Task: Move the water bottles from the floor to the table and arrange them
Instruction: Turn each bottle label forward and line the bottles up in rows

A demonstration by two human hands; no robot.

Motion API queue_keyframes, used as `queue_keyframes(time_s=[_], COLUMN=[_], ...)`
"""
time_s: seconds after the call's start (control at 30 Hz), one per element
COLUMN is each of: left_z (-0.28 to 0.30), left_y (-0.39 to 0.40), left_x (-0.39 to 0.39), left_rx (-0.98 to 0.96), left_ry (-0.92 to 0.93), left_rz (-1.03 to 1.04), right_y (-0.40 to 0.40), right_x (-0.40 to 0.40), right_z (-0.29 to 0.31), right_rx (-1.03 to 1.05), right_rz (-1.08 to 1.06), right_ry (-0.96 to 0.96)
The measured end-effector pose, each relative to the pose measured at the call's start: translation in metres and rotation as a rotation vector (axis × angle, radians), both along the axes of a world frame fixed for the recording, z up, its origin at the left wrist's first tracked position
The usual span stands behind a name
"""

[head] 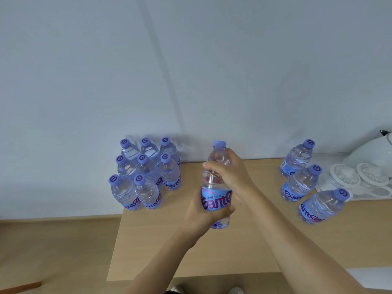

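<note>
A clear water bottle with a blue label and purple cap stands upright over the middle of the wooden table. My left hand grips its lower part around the label. My right hand grips its upper body just below the neck. Several matching bottles stand packed in rows at the table's back left corner. Three more bottles stand in a slanted line on the right side.
A white tray with round white lids and a white kettle sits at the back right. A plain wall runs behind the table. The wooden floor lies to the left, below the table's edge. Shoe tips show at the bottom.
</note>
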State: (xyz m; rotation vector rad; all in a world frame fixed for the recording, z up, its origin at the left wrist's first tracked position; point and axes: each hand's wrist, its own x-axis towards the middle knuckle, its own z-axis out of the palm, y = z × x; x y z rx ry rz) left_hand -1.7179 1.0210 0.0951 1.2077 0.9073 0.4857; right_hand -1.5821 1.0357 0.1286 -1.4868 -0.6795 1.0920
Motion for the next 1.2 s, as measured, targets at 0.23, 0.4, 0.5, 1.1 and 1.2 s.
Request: queue_keyframes(time_s=[0.23, 0.4, 0.5, 1.1, 1.2], left_z=[0.001, -0.007, -0.013, -0.109, -0.119], left_y=[0.009, 0.016, 0.017, 0.057, 0.064], left_x=[-0.015, -0.029, -0.038, -0.071, -0.069], left_rx=[0.033, 0.028, 0.027, 0.095, 0.101], left_ry=[0.027, 0.058, 0.076, 0.209, 0.244], left_rz=[-0.046, 0.000, 0.036, 0.233, 0.242], right_y=[0.005, 0.014, 0.021, 0.032, 0.031], right_x=[-0.005, -0.011, -0.014, -0.075, -0.081], right_z=[-0.002, -0.005, -0.015, -0.089, -0.098], right_rx=[0.030, -0.027, -0.105, -0.146, -0.115], right_rz=[0.098, 0.223, 0.260, 0.263, 0.255], right_ry=[0.078, 0.060, 0.077, -0.274, -0.269])
